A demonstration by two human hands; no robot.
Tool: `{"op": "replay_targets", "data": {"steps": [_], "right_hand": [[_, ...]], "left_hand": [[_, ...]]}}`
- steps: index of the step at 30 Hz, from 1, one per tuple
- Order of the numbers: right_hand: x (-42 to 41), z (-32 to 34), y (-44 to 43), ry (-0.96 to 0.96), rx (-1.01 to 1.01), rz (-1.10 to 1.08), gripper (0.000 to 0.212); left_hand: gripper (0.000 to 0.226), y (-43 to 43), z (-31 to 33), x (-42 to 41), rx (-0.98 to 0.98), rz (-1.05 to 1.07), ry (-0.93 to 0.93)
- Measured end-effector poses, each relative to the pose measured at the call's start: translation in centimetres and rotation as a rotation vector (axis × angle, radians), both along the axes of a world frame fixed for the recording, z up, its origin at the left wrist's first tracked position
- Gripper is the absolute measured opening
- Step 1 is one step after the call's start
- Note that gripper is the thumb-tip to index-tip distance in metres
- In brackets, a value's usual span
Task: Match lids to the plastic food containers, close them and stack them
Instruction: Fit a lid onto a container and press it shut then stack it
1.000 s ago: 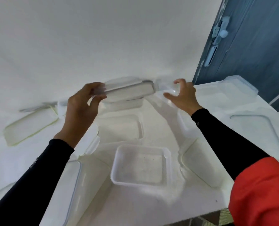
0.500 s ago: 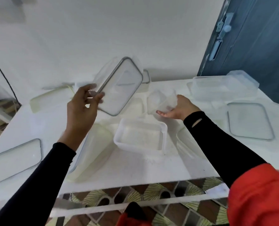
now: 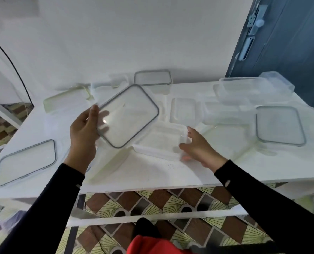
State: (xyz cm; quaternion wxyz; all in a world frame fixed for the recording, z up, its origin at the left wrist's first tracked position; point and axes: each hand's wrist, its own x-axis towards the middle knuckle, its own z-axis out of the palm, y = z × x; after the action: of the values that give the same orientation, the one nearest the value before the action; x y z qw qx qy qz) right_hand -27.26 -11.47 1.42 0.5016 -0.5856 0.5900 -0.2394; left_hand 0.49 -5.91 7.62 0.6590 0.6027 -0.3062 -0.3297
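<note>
The left hand holds a clear rectangular lid with a grey seal by its left edge. Its thumb lies on top and its fingers show through the plastic from beneath. The lid is raised above the bench and tilted, and its near corner overlaps the left end of an open white container in this view. That container stands in the near middle of the bench. The right hand grips its right end, thumb up at the rim and fingers curled against the side wall. Just near-left of it, partly behind the left wrist, a taller clear container lies on the bench. A second grey-sealed lid lies flat at the near left, and a third grey-sealed lid lies at the right. A small clear lid rests beyond the open container. A pale-sealed lid lies at the far left. A closed small container sits against the far wall. A large clear tub stands at the far right, near a blue door. Patterned floor tiles show below the bench's near edge.
</note>
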Motion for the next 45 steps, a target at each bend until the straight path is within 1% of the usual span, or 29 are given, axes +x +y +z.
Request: {"op": "replay_targets", "data": {"steps": [1, 3, 5, 8, 9, 10, 11, 12, 14, 15, 16, 18, 20, 22, 25, 27, 29, 31, 32, 34, 35, 36, 37, 39, 40, 43, 45], "right_hand": [[-0.1, -0.1, 0.5, -0.003, -0.012, 0.010, 0.074], [-0.7, 0.0, 0.9, -0.015, 0.037, 0.034, 0.080], [-1.5, 0.8, 1.5, -0.029, 0.041, 0.056, 0.071], [-2.2, 2.1, 2.0, -0.150, -0.033, -0.019, 0.060], [-2.1, 2.6, 2.1, -0.181, -0.058, -0.029, 0.051], [-2.0, 2.7, 2.2, -0.211, -0.071, -0.038, 0.037], [-1.9, 2.7, 2.3, -0.240, -0.069, -0.066, 0.024], [-1.7, 2.4, 2.3, -0.290, -0.053, -0.121, 0.019], [-1.6, 1.7, 1.9, -0.374, -0.002, -0.244, 0.027], [-1.6, 1.6, 1.6, -0.392, 0.011, -0.285, 0.032], [-1.5, 1.3, 1.3, -0.386, 0.018, -0.307, 0.037], [-1.2, 0.8, 0.7, -0.339, 0.018, -0.296, 0.041], [-1.1, 0.5, 0.5, -0.296, 0.006, -0.256, 0.040], [-0.9, 0.2, 0.3, -0.239, -0.003, -0.222, 0.046], [-1.1, 0.5, 0.2, -0.150, -0.021, -0.192, 0.056], [-1.4, 0.5, 0.3, -0.134, -0.004, -0.182, 0.061], [-1.6, 0.7, 0.7, -0.151, 0.054, -0.161, 0.065], [-1.8, 0.9, 1.1, -0.176, 0.119, -0.120, 0.063], [-1.9, 0.8, 1.2, -0.192, 0.145, -0.096, 0.058], [-2.0, 0.8, 1.3, -0.241, 0.184, -0.077, 0.044], [-2.0, 0.9, 1.3, -0.268, 0.192, -0.086, 0.032], [-2.0, 0.9, 1.2, -0.286, 0.193, -0.099, 0.022], [-2.0, 1.0, 1.0, -0.302, 0.192, -0.112, 0.020], [-1.8, 1.0, 0.4, -0.321, 0.206, -0.130, 0.031], [-1.7, 1.1, 0.2, -0.329, 0.227, -0.144, 0.036], [-1.8, 0.9, -0.3, -0.378, 0.307, -0.192, 0.046], [-2.2, 0.6, -0.4, -0.385, 0.337, -0.198, 0.052]], "left_hand": [[0.029, 0.2, -0.4, 0.0, 0.029, -0.010, 0.020], [0.030, 0.4, -1.3, 0.0, 0.104, -0.036, 0.041], [0.032, 0.5, -2.0, -0.1, 0.182, -0.090, 0.055], [0.026, 0.3, -2.7, -1.6, 0.248, -0.243, 0.042], [0.024, 0.1, -2.8, -2.4, 0.260, -0.298, 0.008], [0.024, -0.2, -2.8, -3.2, 0.267, -0.340, -0.022], [0.025, -0.7, -2.6, -3.8, 0.270, -0.366, -0.024], [0.027, -1.2, -2.3, -4.2, 0.273, -0.378, 0.025], [0.031, -2.2, -2.0, -3.9, 0.248, -0.414, 0.205], [0.031, -2.5, -2.0, -3.4, 0.227, -0.435, 0.253], [0.031, -2.7, -2.2, -3.0, 0.223, -0.436, 0.249], [0.036, -2.5, -3.0, -2.5, 0.245, -0.386, 0.174], [0.038, -1.9, -4.0, -2.3, 0.282, -0.339, 0.049], [0.038, -1.5, -4.9, -2.1, 0.307, -0.304, -0.075], [0.036, -0.9, -5.8, -2.1, 0.328, -0.275, -0.131], [0.036, -0.6, -6.2, -2.1, 0.349, -0.282, -0.153], [0.036, -0.3, -6.3, -2.1, 0.358, -0.288, -0.129], [0.039, 0.0, -6.2, -2.2, 0.370, -0.318, -0.074], [0.043, 0.1, -6.1, -2.2, 0.380, -0.339, -0.021], [0.054, 0.3, -6.2, -2.1, 0.393, -0.371, 0.069], [0.056, 0.3, -6.2, -2.1, 0.391, -0.381, 0.078], [0.053, 0.2, -6.2, -2.0, 0.385, -0.383, 0.065], [0.045, 0.0, -6.3, -2.0, 0.381, -0.379, 0.041], [0.032, -0.5, -6.3, -2.0, 0.385, -0.377, 0.038], [0.033, -0.8, -6.3, -1.9, 0.396, -0.390, 0.070], [0.052, -0.9, -6.1, -1.6, 0.461, -0.467, 0.162], [0.057, -0.3, -6.2, -1.4, 0.492, -0.512, 0.193]]}}
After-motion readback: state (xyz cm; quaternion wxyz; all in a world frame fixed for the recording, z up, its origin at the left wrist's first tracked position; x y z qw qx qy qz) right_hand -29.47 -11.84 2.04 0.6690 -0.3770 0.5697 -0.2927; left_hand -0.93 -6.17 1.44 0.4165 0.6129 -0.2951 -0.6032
